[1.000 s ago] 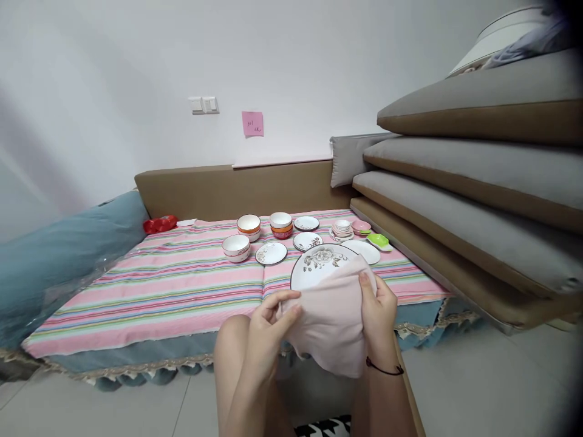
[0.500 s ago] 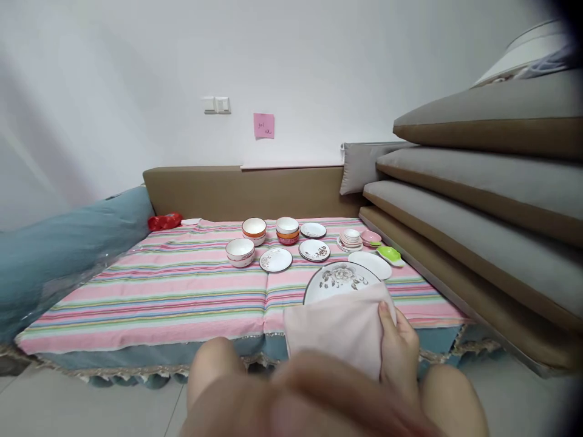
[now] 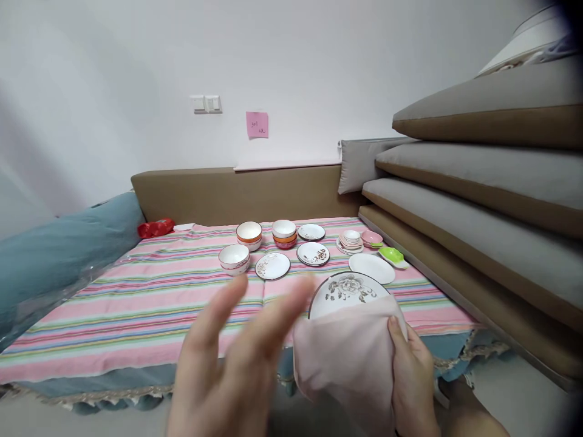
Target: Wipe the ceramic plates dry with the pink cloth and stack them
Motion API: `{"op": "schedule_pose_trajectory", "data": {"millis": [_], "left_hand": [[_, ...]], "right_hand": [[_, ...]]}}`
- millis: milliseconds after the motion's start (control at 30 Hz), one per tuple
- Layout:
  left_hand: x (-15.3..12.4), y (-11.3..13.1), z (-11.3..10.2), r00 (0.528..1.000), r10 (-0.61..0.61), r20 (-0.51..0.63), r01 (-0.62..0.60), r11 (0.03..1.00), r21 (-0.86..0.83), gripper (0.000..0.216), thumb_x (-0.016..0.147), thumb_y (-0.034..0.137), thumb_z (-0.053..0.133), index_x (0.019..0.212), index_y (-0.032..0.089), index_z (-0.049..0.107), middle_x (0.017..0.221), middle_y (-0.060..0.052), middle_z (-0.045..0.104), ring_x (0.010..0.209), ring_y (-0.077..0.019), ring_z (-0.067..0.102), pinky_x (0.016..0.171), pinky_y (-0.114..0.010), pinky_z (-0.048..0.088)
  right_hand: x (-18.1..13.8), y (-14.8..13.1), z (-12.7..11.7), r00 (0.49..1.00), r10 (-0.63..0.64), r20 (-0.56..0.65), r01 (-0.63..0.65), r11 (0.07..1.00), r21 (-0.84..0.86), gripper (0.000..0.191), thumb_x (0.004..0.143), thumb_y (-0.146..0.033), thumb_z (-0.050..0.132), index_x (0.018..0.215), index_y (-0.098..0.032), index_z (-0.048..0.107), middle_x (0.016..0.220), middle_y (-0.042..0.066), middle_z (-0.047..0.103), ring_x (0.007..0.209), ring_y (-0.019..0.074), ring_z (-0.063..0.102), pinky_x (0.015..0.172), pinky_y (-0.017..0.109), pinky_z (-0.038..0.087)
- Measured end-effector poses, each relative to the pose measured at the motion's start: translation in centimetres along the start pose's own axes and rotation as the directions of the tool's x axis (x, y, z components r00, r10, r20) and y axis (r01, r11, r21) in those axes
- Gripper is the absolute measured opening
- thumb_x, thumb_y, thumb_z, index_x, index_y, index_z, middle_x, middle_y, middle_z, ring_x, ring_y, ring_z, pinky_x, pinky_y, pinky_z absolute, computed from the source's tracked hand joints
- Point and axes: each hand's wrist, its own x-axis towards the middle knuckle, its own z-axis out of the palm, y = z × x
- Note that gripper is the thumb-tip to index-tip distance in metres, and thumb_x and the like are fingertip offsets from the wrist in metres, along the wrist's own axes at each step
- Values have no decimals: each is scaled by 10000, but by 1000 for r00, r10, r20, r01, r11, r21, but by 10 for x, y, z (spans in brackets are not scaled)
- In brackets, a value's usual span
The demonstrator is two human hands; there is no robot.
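My right hand (image 3: pixel 412 376) grips the right edge of a large white plate (image 3: pixel 348 290) with a dark rim and a grey-brown flower pattern. A pale pink cloth (image 3: pixel 348 358) covers the plate's lower part and hangs below it, pinched under my right thumb. My left hand (image 3: pixel 232 364), slightly blurred, is raised to the left of the cloth, fingers apart and holding nothing. Beyond it on the striped cover stand stacked bowls (image 3: pixel 234 257), with small flowered plates (image 3: pixel 272 266) beside them. A white oval plate (image 3: pixel 372 268) lies just behind the large plate.
Small stacked dishes (image 3: pixel 350 239), a pink bowl (image 3: pixel 372 238) and a green leaf-shaped dish (image 3: pixel 392 255) sit at the right of the striped cover (image 3: pixel 150 315). Thick cushions (image 3: pixel 483 170) are piled along the right. A red bundle (image 3: pixel 156 228) lies at the far left.
My left hand has risen from the bottom of the view, spreading its fingers left of the cloth. The large plate and cloth, still in my right hand, appear slightly lower and further right.
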Motion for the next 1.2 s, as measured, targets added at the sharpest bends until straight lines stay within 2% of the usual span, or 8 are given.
{"op": "schedule_pose_trajectory", "data": {"millis": [133,300,433,567,733,933,1033,1200], "left_hand": [[33,-13,29,986,80,147,-112,968,224,605,736,507,671,1302,325,561,1403,-6,526,1350,-339,377,1042,-391,404],[49,-66,34,937,-147,316,-23,878,478,473,798,512,622,1184,239,649,1305,-65,605,1278,-300,468,1064,-386,361],[53,-89,30,934,-233,272,91,889,448,501,807,546,595,1149,186,656,1140,-102,685,1131,-312,577,953,-400,453],[65,-94,22,955,-199,222,100,915,391,469,819,512,601,1157,192,658,1147,-100,677,1130,-295,571,947,-383,443],[74,-89,8,963,-153,222,46,905,422,367,804,500,622,937,174,723,977,-83,703,951,-263,609,839,-329,468],[69,-83,11,949,-216,229,125,926,356,450,835,531,566,1031,154,716,1000,-104,717,949,-275,628,841,-347,465],[62,-86,15,971,-178,162,129,953,275,448,804,527,598,978,136,728,959,-113,728,940,-288,636,821,-354,473],[52,-95,15,985,-173,-14,173,968,179,421,752,528,646,850,125,722,795,-83,712,755,-247,635,732,-345,485]], "right_hand": [[1,1,8,999,30,42,-33,997,76,576,658,-554,728,1075,-159,679,949,58,726,806,230,645,670,288,506],[-1,3,18,985,82,150,-104,985,139,518,701,-532,718,1054,-155,667,901,60,721,761,228,644,654,292,506],[-2,7,23,975,-8,223,-1,999,40,442,777,-533,647,1032,-172,667,869,44,698,774,226,620,675,298,494],[-2,8,26,960,-57,275,81,994,-76,376,810,-536,608,928,-184,671,806,22,656,747,203,570,654,273,462],[2,11,26,917,-6,400,70,987,-145,362,797,-535,633,874,-183,666,766,7,613,724,177,511,634,247,407],[-4,9,26,881,27,473,58,984,-166,357,811,-526,623,931,-193,666,780,3,613,724,175,508,633,248,388],[-7,4,26,852,30,522,92,974,-206,352,842,-523,579,972,-206,662,791,4,614,737,186,525,642,261,402],[-2,2,24,806,-227,546,439,849,-295,323,853,-464,558,1033,-218,665,1154,62,602,1096,251,511,922,327,391]]}}
